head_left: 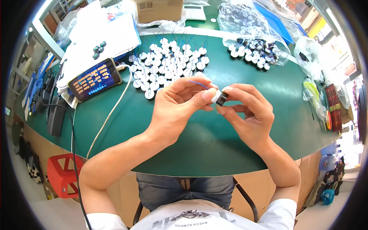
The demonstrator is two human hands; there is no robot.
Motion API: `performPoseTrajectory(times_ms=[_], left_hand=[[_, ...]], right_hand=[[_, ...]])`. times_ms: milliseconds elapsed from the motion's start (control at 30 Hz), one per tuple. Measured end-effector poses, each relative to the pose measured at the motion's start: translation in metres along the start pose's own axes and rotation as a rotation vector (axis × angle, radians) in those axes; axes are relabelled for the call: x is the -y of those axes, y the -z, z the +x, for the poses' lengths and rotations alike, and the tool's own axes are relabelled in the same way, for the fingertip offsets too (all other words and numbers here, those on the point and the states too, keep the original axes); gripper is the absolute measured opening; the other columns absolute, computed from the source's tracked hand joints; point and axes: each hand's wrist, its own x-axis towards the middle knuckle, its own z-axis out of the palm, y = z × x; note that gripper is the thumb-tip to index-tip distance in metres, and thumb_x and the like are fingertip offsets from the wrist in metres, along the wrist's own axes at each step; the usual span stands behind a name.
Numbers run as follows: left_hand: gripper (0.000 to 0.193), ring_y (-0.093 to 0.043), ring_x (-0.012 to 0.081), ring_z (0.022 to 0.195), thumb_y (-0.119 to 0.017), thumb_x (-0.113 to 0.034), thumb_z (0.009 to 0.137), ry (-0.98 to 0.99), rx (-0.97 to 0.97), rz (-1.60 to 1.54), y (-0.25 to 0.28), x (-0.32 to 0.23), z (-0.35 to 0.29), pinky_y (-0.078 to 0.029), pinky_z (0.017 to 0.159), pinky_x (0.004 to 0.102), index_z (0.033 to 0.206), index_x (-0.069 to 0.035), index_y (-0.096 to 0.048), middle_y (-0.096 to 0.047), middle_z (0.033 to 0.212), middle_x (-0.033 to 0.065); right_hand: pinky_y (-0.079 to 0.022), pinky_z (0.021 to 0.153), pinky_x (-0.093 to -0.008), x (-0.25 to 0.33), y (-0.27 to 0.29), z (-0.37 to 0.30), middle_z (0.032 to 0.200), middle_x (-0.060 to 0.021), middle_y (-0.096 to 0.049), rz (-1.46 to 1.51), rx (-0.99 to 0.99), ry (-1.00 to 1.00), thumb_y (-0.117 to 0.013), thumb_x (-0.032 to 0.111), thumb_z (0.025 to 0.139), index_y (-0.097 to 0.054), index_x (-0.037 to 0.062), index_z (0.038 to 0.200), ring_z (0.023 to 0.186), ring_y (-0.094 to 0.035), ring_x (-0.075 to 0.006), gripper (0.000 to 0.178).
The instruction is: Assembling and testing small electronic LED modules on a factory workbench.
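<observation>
Head-worn fisheye, steeply down, close over table [191, 153]

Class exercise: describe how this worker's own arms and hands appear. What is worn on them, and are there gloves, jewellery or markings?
Both the left hand and the right hand are bare: no gloves, rings, watch or bracelets show. The forearms are uncovered to above the elbow. Short white sleeves end at the upper arms, near the picture's lower edge. No markings on hands or arms can be seen.

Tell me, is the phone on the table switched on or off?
On. The phone lies left of the hands on the green table; its screen glows with rows of orange and blue text, and a white cable is plugged in.
</observation>
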Motion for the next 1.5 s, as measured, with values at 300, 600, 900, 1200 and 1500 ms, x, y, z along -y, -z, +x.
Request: performPoseTrajectory(times_ms=[300,600,900,1200,1500], left_hand=[[0.024,-0.066,0.0156,0.091,-0.068,-0.009,0.088,0.036,-0.007,-0.009,-0.001,0.003,0.000,-0.057,0.076,0.0280,0.110,-0.003,-0.062,-0.067,0.105,0.0115],[0.026,-0.066,0.0165,0.093,-0.068,-0.010,0.088,0.041,0.022,-0.019,0.001,0.003,-0.002,-0.058,0.079,0.0299,0.112,-0.002,-0.061,-0.067,0.104,0.0109],[0.029,-0.066,0.0201,0.091,-0.068,-0.006,0.087,0.165,0.077,-0.080,0.002,0.000,0.002,-0.059,0.075,0.0334,0.115,-0.002,-0.060,-0.064,0.107,0.0111],[0.035,-0.067,0.0214,0.088,-0.073,-0.011,0.084,0.215,0.137,-0.165,0.004,0.003,-0.001,-0.057,0.080,0.0359,0.115,-0.001,-0.060,-0.066,0.102,0.0111],[0.034,-0.068,0.0213,0.087,-0.074,-0.012,0.084,0.273,0.130,-0.092,0.013,0.003,0.001,-0.057,0.077,0.0332,0.114,-0.003,-0.061,-0.066,0.102,0.0105]], right_hand=[[-0.061,0.068,-0.0291,-0.002,0.002,0.000,0.100,-0.0126,-0.068,-0.007,-0.032,0.008,-0.074,-0.009,0.073,-0.066,-0.0011,0.106,0.084,-0.069,-0.0192,0.035],[-0.059,0.065,-0.0276,-0.004,0.003,-0.001,0.099,-0.0128,-0.068,-0.075,-0.022,0.066,-0.077,-0.005,0.072,-0.067,-0.0003,0.104,0.080,-0.069,-0.0192,0.034],[-0.054,0.075,-0.0321,0.003,0.017,0.009,0.107,-0.0083,-0.064,-0.378,0.079,0.114,-0.085,0.021,0.068,-0.068,0.0048,0.106,0.096,-0.062,-0.0227,0.045],[-0.046,0.092,-0.0391,0.081,0.066,0.035,0.150,-0.0240,-0.027,0.519,0.210,0.270,-0.071,0.065,0.070,-0.009,0.0011,0.151,0.134,-0.035,-0.0326,0.121],[-0.044,0.094,-0.0398,0.066,0.072,0.041,0.150,-0.0243,-0.026,0.568,0.190,0.244,-0.072,0.064,0.070,-0.010,0.0008,0.150,0.135,-0.032,-0.0333,0.120]])
